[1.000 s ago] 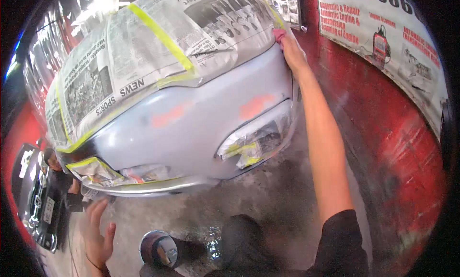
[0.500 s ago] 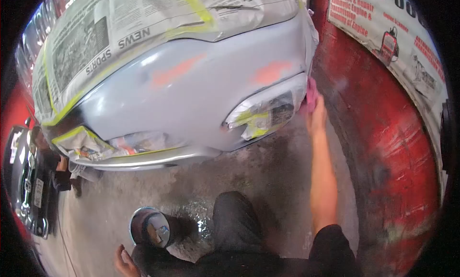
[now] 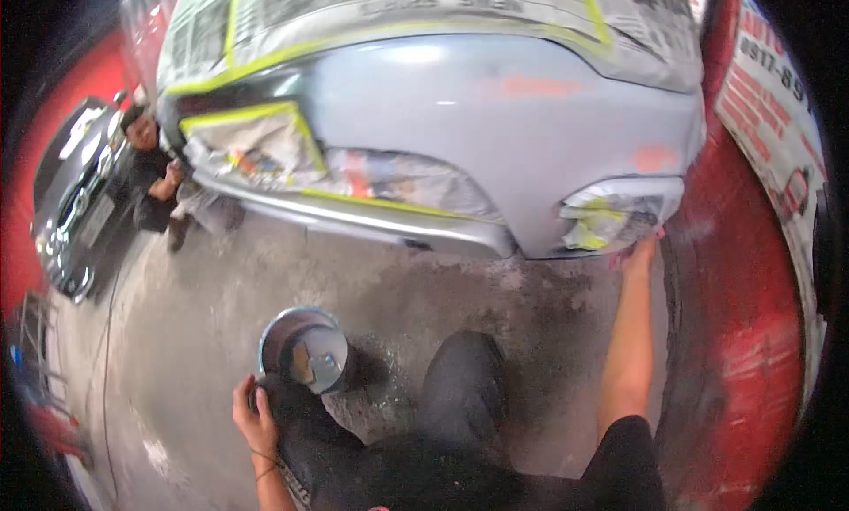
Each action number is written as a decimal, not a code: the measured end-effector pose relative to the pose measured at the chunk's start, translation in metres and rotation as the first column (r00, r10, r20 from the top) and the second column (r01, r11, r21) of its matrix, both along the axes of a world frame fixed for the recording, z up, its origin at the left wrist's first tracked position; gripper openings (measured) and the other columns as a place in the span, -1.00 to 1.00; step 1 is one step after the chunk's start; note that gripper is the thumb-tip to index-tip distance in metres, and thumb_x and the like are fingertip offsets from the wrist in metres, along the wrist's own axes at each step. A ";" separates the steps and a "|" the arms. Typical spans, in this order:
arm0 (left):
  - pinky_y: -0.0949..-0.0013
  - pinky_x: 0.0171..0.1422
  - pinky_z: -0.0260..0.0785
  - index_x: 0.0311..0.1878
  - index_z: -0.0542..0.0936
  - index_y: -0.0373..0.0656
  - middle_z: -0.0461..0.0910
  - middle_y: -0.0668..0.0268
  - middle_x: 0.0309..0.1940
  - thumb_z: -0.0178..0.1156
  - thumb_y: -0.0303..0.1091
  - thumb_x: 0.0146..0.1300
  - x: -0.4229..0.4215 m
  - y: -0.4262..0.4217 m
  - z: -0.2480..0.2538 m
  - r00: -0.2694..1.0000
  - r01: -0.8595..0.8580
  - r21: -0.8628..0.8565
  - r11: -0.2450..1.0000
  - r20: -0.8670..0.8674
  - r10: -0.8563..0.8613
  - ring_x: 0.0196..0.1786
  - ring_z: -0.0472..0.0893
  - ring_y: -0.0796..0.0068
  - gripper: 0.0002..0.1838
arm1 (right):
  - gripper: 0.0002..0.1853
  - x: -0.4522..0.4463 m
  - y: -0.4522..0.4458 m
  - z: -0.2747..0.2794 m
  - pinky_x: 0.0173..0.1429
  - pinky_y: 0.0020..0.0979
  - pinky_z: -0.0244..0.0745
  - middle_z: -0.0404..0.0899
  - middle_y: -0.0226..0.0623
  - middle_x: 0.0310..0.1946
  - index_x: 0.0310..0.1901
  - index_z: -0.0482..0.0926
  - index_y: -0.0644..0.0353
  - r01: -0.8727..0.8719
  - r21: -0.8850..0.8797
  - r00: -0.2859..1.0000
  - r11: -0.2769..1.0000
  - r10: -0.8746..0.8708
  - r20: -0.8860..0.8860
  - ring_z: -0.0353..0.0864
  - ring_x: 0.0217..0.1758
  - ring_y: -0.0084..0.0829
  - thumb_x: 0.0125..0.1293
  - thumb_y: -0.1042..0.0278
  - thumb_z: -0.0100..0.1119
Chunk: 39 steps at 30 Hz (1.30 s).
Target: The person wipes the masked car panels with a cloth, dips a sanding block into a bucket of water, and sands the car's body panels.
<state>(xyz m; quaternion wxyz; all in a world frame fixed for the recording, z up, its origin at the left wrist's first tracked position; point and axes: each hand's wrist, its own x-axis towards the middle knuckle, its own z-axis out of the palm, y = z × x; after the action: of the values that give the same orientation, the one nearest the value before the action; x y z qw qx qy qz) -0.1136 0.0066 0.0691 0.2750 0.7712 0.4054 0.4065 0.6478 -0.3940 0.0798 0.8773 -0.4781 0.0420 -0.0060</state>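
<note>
My right hand (image 3: 638, 256) is closed on a pink cloth (image 3: 659, 232) at the lower right edge of the grey bumper (image 3: 424, 95), just beside the papered fog-light opening (image 3: 610, 217). The hand partly hides the cloth. My left hand (image 3: 256, 414) rests by my knee, holding nothing, its fingers somewhat apart. Newspaper (image 3: 354, 7) edged with yellow tape covers the car above the bumper. Two orange-pink patches mark the bumper's right half.
A bucket (image 3: 265, 339) with water and some pieces inside stands on the wet concrete floor near my left knee. Another person (image 3: 150, 171) crouches at the left by a dark car (image 3: 80, 202). A red wall (image 3: 752, 334) with a banner (image 3: 769, 113) runs along the right.
My right hand has moved down along the bumper's right edge with the cloth. My left hand has come to my knee. The view has turned left and down, showing more of the bumper's left side.
</note>
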 end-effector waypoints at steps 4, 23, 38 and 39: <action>0.21 0.35 0.52 0.31 0.60 -0.37 0.70 0.05 0.14 0.20 -0.48 0.54 -0.002 -0.001 -0.001 0.988 -0.068 -0.027 0.997 0.134 0.071 0.18 0.71 0.22 -0.65 | -0.17 -0.103 0.053 0.012 0.24 0.36 0.58 0.44 -0.16 0.51 0.60 0.30 0.03 -0.108 0.152 0.994 0.982 0.105 0.030 0.56 0.36 0.22 0.59 -0.44 -0.33; 0.17 0.61 0.34 0.64 0.29 -0.22 0.48 0.21 0.55 0.07 -0.03 0.71 0.236 -0.103 -0.041 0.606 0.784 -0.609 0.117 0.793 0.065 0.52 0.53 0.26 -0.36 | -0.47 -0.426 0.230 -0.014 0.77 -0.19 0.06 0.38 0.05 0.61 0.55 0.41 0.36 -0.371 -0.843 0.561 0.388 0.818 0.129 0.28 0.72 -0.11 0.74 0.21 -0.06; 0.16 -0.10 0.46 -0.31 0.59 -0.21 0.59 0.24 -0.45 0.06 -0.42 0.37 0.413 -0.096 0.033 0.538 0.808 -0.560 0.185 0.828 0.156 -0.29 0.58 0.33 -0.84 | -0.45 -0.385 0.165 -0.050 0.42 -0.15 0.54 0.46 -0.08 0.48 0.50 0.37 0.38 -0.334 -0.230 0.934 0.914 0.353 0.048 0.62 0.35 -0.19 0.69 0.17 0.07; 0.22 -0.21 0.43 -0.16 0.56 -0.20 0.56 0.27 -0.38 0.02 -0.46 0.39 0.430 -0.108 0.034 0.567 0.773 -0.566 0.286 0.819 0.089 -0.31 0.56 0.37 -0.88 | -0.44 -0.384 0.164 -0.055 0.41 -0.15 0.54 0.47 -0.09 0.46 0.50 0.38 0.37 -0.329 -0.174 0.935 0.928 0.346 0.077 0.62 0.35 -0.20 0.68 0.14 0.09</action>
<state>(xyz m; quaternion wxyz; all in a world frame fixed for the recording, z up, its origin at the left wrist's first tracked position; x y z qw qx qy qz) 0.3164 -0.1014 0.1033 0.8722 0.3268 0.2062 0.3001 0.2641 -0.2303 0.0245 0.8254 -0.5454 -0.0882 0.1162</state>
